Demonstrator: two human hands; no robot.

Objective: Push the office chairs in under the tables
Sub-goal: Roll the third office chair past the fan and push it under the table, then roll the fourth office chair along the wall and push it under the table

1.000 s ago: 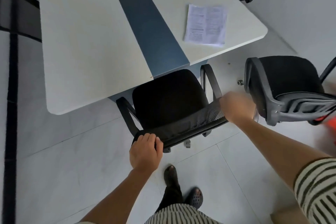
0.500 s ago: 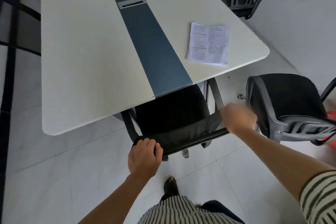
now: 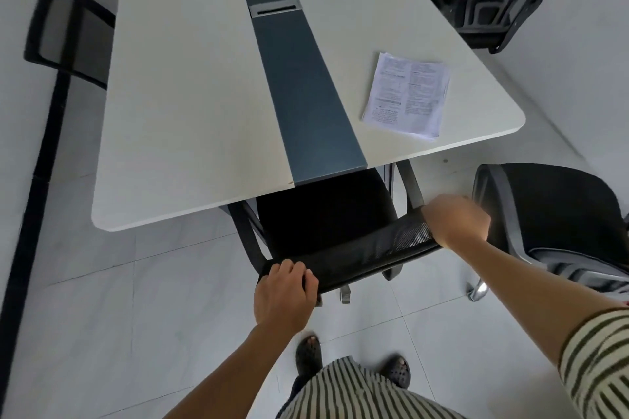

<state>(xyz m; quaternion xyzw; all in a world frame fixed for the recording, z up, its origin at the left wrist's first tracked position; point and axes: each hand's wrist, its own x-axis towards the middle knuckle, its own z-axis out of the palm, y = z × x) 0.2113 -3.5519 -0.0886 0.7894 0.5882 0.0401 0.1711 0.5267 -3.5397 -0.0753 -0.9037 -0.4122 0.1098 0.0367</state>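
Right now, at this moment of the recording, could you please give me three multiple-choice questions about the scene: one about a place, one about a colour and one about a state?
1. Where does the printed paper lie?
A) on the floor
B) on the table, near its right corner
C) on a chair seat

2. What colour is the strip along the table's middle?
A) red
B) yellow
C) blue-grey

3. What are the left hand and the right hand doing?
A) holding the backrest of the middle chair
B) lifting the paper
C) hanging free

Answers:
1 B: the sheets rest on the white top by the rounded corner.
2 C: the band is blue-grey between the white halves.
3 A: each hand holds one end of the backrest's top edge.
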